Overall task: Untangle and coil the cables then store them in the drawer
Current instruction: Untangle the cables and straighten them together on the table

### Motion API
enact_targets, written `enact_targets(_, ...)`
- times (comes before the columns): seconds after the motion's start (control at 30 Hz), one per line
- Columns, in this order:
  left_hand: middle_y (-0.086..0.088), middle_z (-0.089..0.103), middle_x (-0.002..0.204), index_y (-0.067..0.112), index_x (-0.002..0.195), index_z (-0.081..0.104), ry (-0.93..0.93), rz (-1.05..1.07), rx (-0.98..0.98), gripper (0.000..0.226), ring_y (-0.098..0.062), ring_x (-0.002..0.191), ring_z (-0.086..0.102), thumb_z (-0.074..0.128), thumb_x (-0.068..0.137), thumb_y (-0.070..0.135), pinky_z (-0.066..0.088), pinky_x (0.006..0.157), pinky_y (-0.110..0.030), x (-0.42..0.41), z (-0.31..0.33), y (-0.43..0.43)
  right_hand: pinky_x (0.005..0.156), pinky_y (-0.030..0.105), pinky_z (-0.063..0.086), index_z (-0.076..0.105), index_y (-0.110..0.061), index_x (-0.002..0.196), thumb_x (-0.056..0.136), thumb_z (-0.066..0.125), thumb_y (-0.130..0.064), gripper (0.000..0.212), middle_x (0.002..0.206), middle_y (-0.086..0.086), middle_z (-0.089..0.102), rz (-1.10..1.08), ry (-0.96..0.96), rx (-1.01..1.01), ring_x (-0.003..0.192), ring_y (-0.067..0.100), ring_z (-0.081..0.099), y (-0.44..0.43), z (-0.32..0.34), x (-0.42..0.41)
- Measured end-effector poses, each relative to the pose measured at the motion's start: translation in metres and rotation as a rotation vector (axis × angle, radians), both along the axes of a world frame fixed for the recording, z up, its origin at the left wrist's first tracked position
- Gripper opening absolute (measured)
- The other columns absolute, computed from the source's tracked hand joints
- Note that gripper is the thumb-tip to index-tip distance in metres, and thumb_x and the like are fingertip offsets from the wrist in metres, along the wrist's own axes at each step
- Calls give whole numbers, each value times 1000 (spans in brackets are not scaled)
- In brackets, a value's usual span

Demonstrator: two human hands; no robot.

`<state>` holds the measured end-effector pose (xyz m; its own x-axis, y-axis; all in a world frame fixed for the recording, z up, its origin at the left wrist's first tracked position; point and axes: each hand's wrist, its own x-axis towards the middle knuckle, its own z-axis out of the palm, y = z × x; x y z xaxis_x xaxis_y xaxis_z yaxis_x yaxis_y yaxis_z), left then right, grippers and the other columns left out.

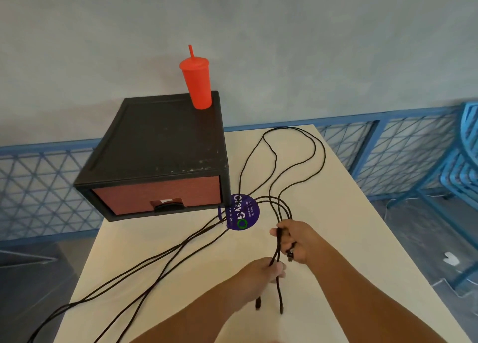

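Several thin black cables loop across the cream table; long strands trail off its near left edge. My right hand grips a bundle of the strands, with a plug end showing under its fingers. Just below it, my left hand pinches two strands, and their plug ends hang down beneath it. A black box with a closed red drawer stands on the table's far left corner, left of and beyond both hands.
A red tumbler with a straw stands on top of the drawer box. A round purple sticker lies on the table beside the drawer. Blue mesh fencing and a blue chair are behind and right.
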<state>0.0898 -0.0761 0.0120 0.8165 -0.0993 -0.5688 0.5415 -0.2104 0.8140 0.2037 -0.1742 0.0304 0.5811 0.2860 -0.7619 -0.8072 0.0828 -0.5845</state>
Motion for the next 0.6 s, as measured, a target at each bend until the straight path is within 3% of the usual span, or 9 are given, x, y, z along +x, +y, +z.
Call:
enact_targets(0.07, 8, 71, 86, 23, 96, 57, 57, 46, -161, 23, -8, 88, 64, 35, 100, 28, 40, 84, -27, -1, 5, 0, 28, 11, 22, 43, -4, 77, 93, 41, -4, 16, 62, 14, 62, -37, 1, 15, 24, 5, 22, 3, 1, 0)
enact_targets(0.2, 5, 64, 63, 17, 92, 57, 121, 86, -285, 28, -13, 71, 61, 32, 101, 24, 45, 76, -28, -7, 14, 9, 28, 11, 23, 43, -5, 79, 94, 39, -4, 15, 55, 13, 65, -130, -14, 38, 24, 5, 22, 5, -1, 7)
enact_targets(0.33, 4, 60, 64, 19, 95, 61, 184, 78, -291, 34, -10, 62, 56, 29, 101, 30, 43, 73, -30, -11, 16, 26, 29, 11, 24, 42, -4, 80, 96, 38, -3, 16, 75, 17, 62, -162, -34, 39, 24, 5, 23, 2, 0, 11)
enact_targets(0.47, 4, 61, 68, 22, 104, 64, 230, 26, -347, 35, -12, 68, 56, 30, 101, 32, 41, 74, -34, -12, 19, 34, 30, 12, 22, 44, -3, 81, 96, 38, -5, 16, 78, 16, 65, -115, -83, -37, 25, 5, 21, 3, 3, 14)
enact_targets(0.6, 2, 55, 61, 16, 102, 65, 250, 68, -406, 35, -12, 58, 49, 32, 101, 28, 47, 70, -32, -13, 21, 36, 29, 12, 22, 44, -5, 81, 97, 37, -6, 17, 77, 16, 65, -127, -110, -83, 25, 5, 21, 2, 9, 23)
